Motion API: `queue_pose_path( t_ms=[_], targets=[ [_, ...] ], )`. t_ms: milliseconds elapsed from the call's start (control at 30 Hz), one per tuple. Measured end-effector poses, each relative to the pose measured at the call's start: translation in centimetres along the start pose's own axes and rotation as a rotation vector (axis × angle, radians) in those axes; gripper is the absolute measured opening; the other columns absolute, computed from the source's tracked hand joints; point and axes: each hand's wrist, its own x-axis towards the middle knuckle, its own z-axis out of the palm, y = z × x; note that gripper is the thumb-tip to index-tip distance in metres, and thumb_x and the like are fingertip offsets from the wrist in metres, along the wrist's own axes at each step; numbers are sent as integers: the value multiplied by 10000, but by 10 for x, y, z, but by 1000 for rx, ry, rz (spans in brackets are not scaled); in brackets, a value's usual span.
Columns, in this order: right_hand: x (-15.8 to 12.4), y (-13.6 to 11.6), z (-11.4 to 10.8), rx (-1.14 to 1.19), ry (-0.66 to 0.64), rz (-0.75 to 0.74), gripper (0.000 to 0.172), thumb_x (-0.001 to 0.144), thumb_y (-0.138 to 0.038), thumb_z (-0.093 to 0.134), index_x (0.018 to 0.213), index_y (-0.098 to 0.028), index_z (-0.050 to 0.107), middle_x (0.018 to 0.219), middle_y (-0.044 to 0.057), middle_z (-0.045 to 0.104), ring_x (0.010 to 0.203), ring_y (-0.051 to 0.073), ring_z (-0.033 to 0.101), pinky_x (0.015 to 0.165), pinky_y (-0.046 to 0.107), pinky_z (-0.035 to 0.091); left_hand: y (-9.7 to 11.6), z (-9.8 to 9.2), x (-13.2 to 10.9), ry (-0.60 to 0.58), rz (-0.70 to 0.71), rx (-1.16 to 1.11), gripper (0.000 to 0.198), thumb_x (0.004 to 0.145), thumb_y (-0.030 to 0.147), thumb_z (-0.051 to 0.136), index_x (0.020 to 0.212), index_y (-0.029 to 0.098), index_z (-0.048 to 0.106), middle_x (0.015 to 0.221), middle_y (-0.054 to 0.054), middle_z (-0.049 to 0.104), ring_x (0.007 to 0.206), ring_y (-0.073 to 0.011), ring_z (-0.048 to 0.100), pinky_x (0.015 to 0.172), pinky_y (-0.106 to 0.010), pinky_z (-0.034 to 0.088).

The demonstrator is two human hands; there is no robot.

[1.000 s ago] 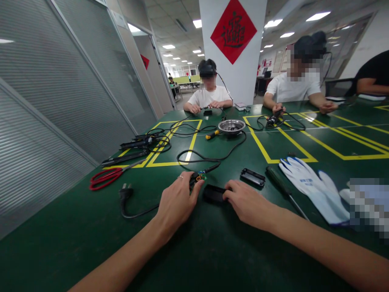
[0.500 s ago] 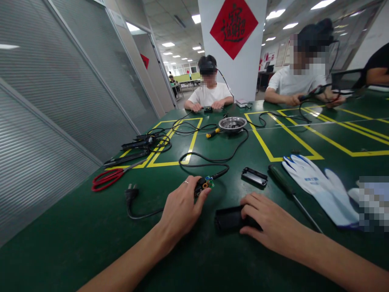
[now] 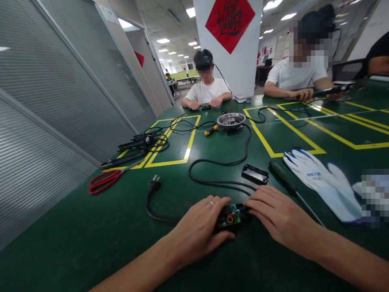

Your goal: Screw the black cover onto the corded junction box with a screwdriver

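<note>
Both hands meet over one black casing (image 3: 245, 217) near the front of the green worktop (image 3: 75, 239). Thumb and fingers of the left hand (image 3: 202, 223) curl around its left end; those of the right hand (image 3: 278, 217) are bunched narrowly on its right end, the thumb out of view. Between them shows one green circuit board (image 3: 234, 211) bearing one copper-coloured coil (image 3: 230, 219). Fingers cover both ends, so the cord joints cannot be seen.

One two-pin plug (image 3: 154, 185) lies beyond the left forearm, and one long black cord (image 3: 219, 163) loops from behind the right hand towards one metal bowl (image 3: 231, 119), whose small contents are too indistinct to count. Touching or just beside the bowl is one yellow-handled tool (image 3: 212, 130).

Past the right hand lie one separate casing half (image 3: 255, 174), one screwdriver (image 3: 282, 176) and one white-and-blue glove (image 3: 316, 178). To the left are one pair of red-handled scissors (image 3: 105, 181) and a tangled heap of dark devices and cables (image 3: 139, 144), overlapping too much to count. Yellow tape (image 3: 167, 164) marks the surface. Two co-workers in white tops (image 3: 208, 91) sit opposite; one dark sleeve (image 3: 379, 50) shows at the right edge.
</note>
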Motion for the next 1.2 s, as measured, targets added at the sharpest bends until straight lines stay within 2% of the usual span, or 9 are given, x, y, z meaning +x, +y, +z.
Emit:
queue_pose_path(
  t_ms=[167, 367, 567, 667, 800, 967, 1067, 1133, 1200],
  targets=[
    [-1, 1, -3, 7, -10, 85, 241, 889, -163, 474, 1081, -188, 617, 1020, 63, 626, 989, 188, 545, 918, 421, 448, -6, -9, 0, -17, 22, 12, 569, 840, 262, 601, 1341, 237, 332, 1193, -78, 535, 1052, -243, 517, 941, -419, 440],
    [-4, 0, 0, 22, -50, 148, 206, 902, -195, 461, 1045, -211, 609, 1008, 36, 610, 951, 170, 527, 906, 398, 422, -5, -13, 1, -57, 31, 40, 556, 823, 233, 589, 1330, 236, 362, 1182, -77, 532, 1045, -247, 519, 932, -424, 447],
    [-4, -1, 1, -15, 18, 177, 215, 899, -193, 471, 1064, -205, 608, 1012, 43, 606, 936, 172, 516, 871, 387, 409, -9, -12, 0, -36, 26, 62, 558, 841, 260, 574, 1349, 227, 346, 1200, -88, 532, 1087, -255, 517, 967, -438, 429],
    [-3, -4, 4, -7, -32, 177, 222, 904, -201, 459, 1065, -212, 611, 987, 43, 604, 915, 177, 512, 847, 390, 407, -9, -12, 1, -20, 37, 64, 562, 843, 269, 574, 1353, 223, 342, 1204, -97, 531, 1097, -265, 513, 967, -450, 429],
    [-1, -7, 9, -14, -134, 187, 218, 916, -211, 429, 1020, -216, 621, 940, 42, 598, 878, 177, 512, 812, 385, 406, -7, -14, 2, -62, 59, 91, 489, 854, 251, 558, 1318, 228, 405, 1143, -92, 540, 1021, -253, 537, 896, -421, 470],
    [-1, -3, 12, -45, -148, 151, 236, 919, -210, 430, 1035, -220, 635, 907, 46, 599, 841, 165, 522, 779, 357, 407, -8, -17, 1, -78, 83, 93, 431, 872, 261, 550, 1293, 241, 460, 1148, -90, 543, 1023, -246, 550, 894, -411, 478],
    [-3, 0, 15, -75, -164, 107, 263, 902, -159, 441, 1074, -223, 630, 910, 47, 598, 824, 161, 522, 758, 350, 410, -6, -15, 1, -40, 91, 71, 475, 870, 280, 565, 1324, 240, 431, 1306, -110, 484, 1154, -272, 509, 968, -454, 447],
    [-2, 0, 15, -101, -174, 86, 276, 888, -125, 442, 1065, -217, 633, 905, 48, 600, 830, 166, 525, 762, 357, 415, -5, -11, 2, -38, 131, 57, 560, 878, 284, 566, 1392, 244, 348, 1454, -106, 363, 1292, -280, 406, 1052, -472, 384],
    [0, -1, 12, -103, -176, 77, 249, 894, -163, 452, 1043, -225, 641, 928, 48, 607, 869, 176, 535, 793, 374, 426, -3, -8, 3, -71, 189, 48, 595, 903, 229, 522, 1440, 257, 267, 1515, -81, 291, 1370, -257, 316, 1104, -463, 331]
  ],
)
